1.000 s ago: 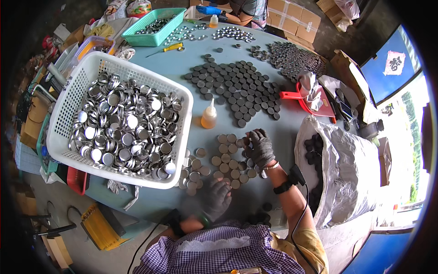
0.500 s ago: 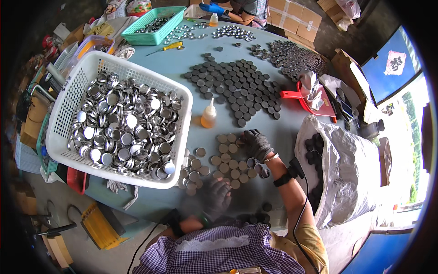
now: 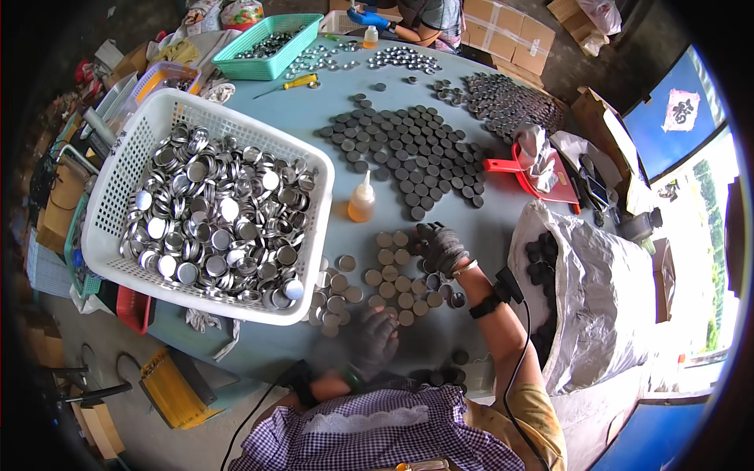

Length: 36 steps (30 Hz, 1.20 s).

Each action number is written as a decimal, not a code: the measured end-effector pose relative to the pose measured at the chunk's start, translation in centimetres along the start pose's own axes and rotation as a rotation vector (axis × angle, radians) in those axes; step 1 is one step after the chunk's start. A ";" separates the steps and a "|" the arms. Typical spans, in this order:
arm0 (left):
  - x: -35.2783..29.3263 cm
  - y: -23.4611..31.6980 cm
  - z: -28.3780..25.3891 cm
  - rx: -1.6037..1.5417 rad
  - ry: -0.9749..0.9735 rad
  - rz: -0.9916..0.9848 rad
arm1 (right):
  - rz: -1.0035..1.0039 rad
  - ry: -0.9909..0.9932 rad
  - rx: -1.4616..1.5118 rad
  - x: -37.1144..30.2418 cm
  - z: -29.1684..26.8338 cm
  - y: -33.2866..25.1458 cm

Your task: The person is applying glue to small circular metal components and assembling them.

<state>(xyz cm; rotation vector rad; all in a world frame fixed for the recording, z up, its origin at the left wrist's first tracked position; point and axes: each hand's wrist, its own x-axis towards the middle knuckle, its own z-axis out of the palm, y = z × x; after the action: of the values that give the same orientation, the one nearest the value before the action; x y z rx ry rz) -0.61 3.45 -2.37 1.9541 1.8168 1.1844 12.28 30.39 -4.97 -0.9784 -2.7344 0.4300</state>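
Both my hands wear dark gloves with bare fingertips. My right hand (image 3: 440, 250) is at the upper right of a group of flat round metal caps (image 3: 404, 284), its fingers bent down over the edge of the group; whatever is under them is hidden. My left hand (image 3: 374, 342) rests near the table's front edge, just below the caps, with fingers curled; I cannot see what they hold, if anything. Left of the group, more loose caps (image 3: 336, 284) lie beside a white basket (image 3: 323, 228) heaped with shiny metal caps (image 3: 212, 212).
A squeeze bottle of amber liquid (image 3: 362, 199) stands beyond my hands. Dark discs (image 3: 408, 141) spread behind it. At right are a red dustpan (image 3: 503, 166) and a white sack (image 3: 605, 306) of black pieces. Across the table, another person's blue-gloved hand (image 3: 367, 17) is near a green basket (image 3: 267, 67).
My right hand has shifted slightly left at the edge of the cap group. The left hand stays where it was. The whole view has moved very slightly.
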 end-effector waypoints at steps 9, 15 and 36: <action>-0.2 -0.5 0.1 0.005 0.011 0.004 | 0.206 0.201 0.401 1.0 -1.1 -0.6; 0.1 0.0 0.4 -0.040 -0.022 -0.010 | 0.380 0.278 0.068 0.5 -0.2 1.0; -0.1 0.1 0.3 -0.016 -0.018 0.003 | 0.439 -0.045 -0.030 -4.4 -3.8 1.7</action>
<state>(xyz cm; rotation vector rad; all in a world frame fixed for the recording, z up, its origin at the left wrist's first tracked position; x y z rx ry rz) -0.33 3.48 -2.55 1.9536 1.7909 1.1748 17.73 29.56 -2.35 -1.6010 -2.5575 0.4837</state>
